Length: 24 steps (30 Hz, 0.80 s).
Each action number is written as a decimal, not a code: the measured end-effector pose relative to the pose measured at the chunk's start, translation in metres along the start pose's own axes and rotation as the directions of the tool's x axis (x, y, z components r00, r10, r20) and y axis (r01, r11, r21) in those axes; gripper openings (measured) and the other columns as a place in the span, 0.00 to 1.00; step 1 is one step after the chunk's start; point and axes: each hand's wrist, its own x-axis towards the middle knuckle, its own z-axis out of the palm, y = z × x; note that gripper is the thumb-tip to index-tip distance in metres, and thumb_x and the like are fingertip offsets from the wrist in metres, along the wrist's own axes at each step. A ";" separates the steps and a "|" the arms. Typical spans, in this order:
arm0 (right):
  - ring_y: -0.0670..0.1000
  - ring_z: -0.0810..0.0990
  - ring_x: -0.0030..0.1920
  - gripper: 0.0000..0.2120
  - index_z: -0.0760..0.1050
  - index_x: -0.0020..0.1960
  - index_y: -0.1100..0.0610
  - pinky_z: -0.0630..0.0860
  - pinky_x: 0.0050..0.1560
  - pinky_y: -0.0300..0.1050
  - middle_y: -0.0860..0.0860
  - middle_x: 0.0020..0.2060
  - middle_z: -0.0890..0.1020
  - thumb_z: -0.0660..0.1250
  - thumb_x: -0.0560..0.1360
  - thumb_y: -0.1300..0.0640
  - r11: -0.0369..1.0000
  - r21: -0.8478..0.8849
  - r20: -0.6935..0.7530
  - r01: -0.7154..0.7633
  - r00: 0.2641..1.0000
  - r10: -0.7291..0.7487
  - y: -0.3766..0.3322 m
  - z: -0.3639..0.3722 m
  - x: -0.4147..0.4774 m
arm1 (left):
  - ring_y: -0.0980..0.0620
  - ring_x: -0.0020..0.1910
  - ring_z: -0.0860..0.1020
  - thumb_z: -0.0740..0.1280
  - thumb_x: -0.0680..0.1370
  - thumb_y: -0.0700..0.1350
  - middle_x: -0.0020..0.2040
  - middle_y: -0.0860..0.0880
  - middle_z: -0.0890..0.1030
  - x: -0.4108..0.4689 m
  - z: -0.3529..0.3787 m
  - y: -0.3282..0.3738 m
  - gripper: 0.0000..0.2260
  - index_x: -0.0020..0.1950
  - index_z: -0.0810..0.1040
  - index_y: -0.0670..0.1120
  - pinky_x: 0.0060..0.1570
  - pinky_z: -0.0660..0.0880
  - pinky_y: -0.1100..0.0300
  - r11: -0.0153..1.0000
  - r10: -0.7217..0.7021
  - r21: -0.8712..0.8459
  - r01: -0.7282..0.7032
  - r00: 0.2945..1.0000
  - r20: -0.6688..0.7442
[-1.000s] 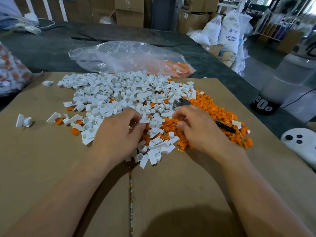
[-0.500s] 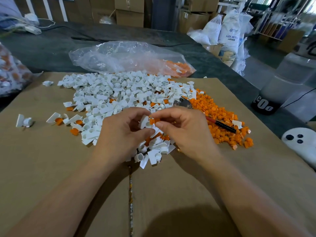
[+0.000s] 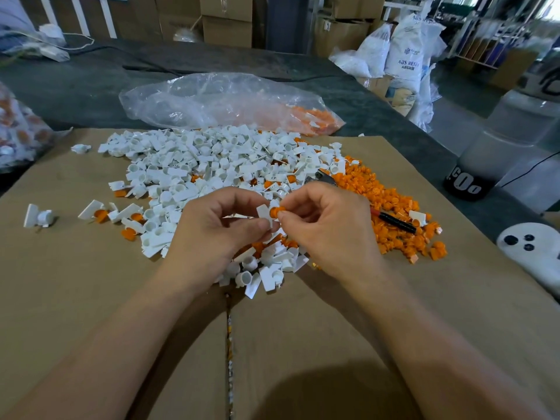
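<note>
My left hand (image 3: pixel 212 234) pinches a small white plastic piece (image 3: pixel 264 214) between thumb and fingers, just above the heap. My right hand (image 3: pixel 330 234) pinches a small orange cap (image 3: pixel 276 211) that touches the white piece. Below and behind the hands spreads a pile of white plastic pieces (image 3: pixel 197 165) on a sheet of cardboard (image 3: pixel 91 283). A pile of orange caps (image 3: pixel 391 204) lies to the right of it. Several white pieces with orange caps in them (image 3: pixel 101 212) lie apart at the left.
Pliers with a red-black handle (image 3: pixel 391 219) lie on the orange pile. A clear plastic bag (image 3: pixel 218 101) with orange caps lies behind the heaps. A white device (image 3: pixel 533 250) sits at the right edge, and another bag of parts (image 3: pixel 18 134) at the left.
Both hands have lifted off the heap and come together. The left brought up a white piece, the right an orange cap, and the two parts now meet.
</note>
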 end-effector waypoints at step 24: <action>0.41 0.78 0.30 0.16 0.73 0.31 0.46 0.76 0.33 0.37 0.40 0.25 0.76 0.71 0.68 0.63 0.999 -0.042 0.061 -0.026 0.998 0.029 0.001 0.001 -0.002 | 0.58 0.33 0.82 0.72 0.67 0.32 0.35 0.57 0.84 -0.006 0.001 0.003 0.12 0.36 0.81 0.50 0.35 0.77 0.69 0.994 0.007 0.111 -0.005 1.000 -0.019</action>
